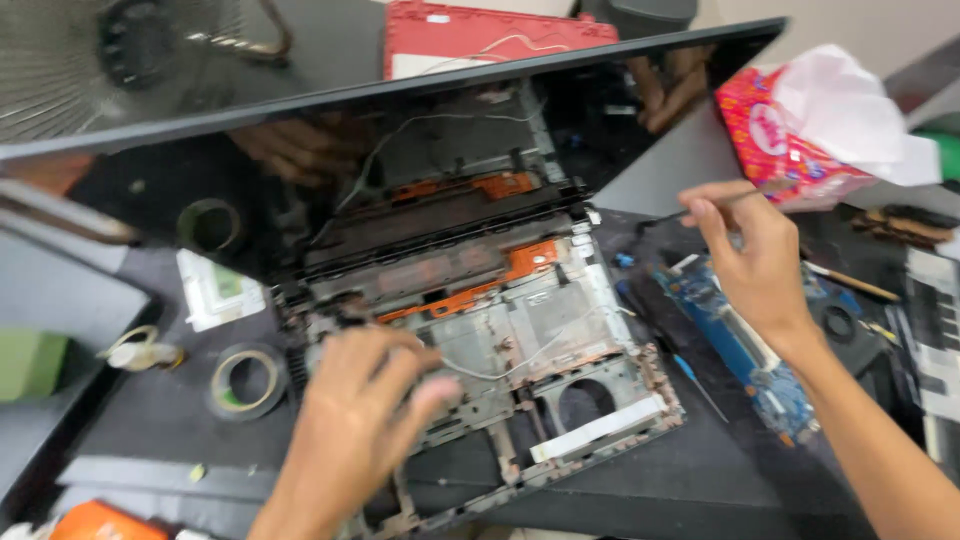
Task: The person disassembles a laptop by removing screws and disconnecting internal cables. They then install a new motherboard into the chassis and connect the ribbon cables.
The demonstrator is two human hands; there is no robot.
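Note:
An opened laptop lies on the dark table with its keyboard cover removed; the bare grey base frame [520,330] shows orange strips and loose white wires. Its dark glossy screen [300,170] stands tilted up behind. My left hand [355,420] rests flat on the front left part of the base, fingers spread, holding nothing. My right hand [755,260] hovers to the right of the laptop, above a blue circuit board [735,345], and pinches a thin dark tool [670,215] that points left.
A roll of tape [245,382] lies left of the laptop, with a smaller tape roll [140,350] beyond it. A pink tissue pack [800,130] sits at the back right. A red case [470,35] lies behind the screen. Tools and parts crowd the right edge.

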